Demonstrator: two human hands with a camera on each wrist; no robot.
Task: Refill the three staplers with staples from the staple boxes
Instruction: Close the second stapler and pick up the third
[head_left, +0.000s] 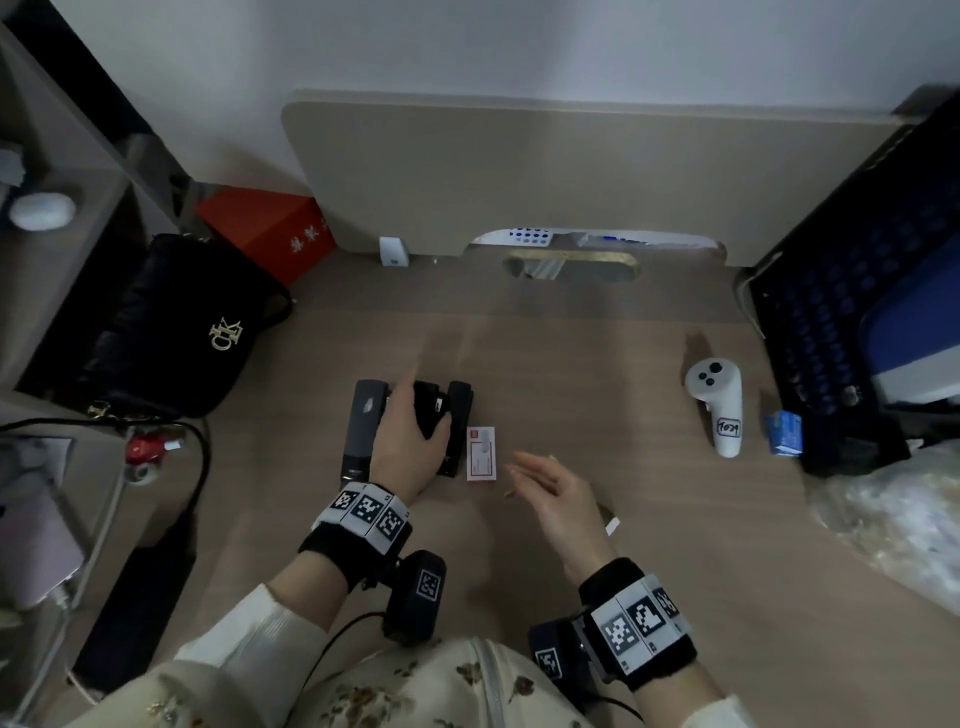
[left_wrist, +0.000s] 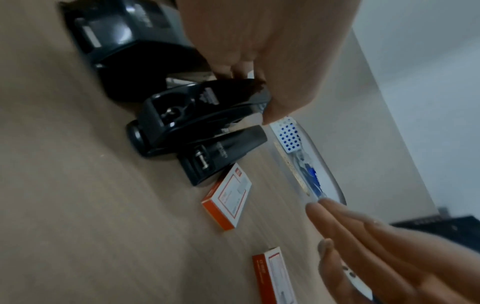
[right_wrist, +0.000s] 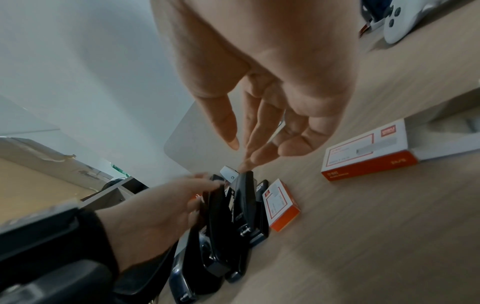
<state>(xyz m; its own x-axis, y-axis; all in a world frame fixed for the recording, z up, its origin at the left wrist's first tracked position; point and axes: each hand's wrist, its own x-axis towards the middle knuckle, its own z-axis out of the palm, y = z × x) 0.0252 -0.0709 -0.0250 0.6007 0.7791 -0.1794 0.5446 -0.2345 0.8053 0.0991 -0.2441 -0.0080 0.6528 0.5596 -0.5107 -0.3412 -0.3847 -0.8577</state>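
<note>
Three dark staplers lie side by side on the wooden desk (head_left: 571, 364): a large grey one (head_left: 363, 421), a middle black one (left_wrist: 197, 111) and a small black one (head_left: 461, 415). My left hand (head_left: 413, 421) grips the middle stapler, fingers over its top and thumb on its right side. A white-and-orange staple box (head_left: 480, 453) lies just right of the staplers. A second staple box (right_wrist: 369, 150) lies nearer me, mostly hidden under my right hand in the head view. My right hand (head_left: 540, 480) hovers open over the desk, holding nothing.
A white controller (head_left: 714, 405) and a small blue box (head_left: 784, 432) sit at the right, beside a black crate (head_left: 831, 312). A black handbag (head_left: 176, 327) and a red box (head_left: 270, 234) are at the left. A raised board (head_left: 519, 171) closes the back.
</note>
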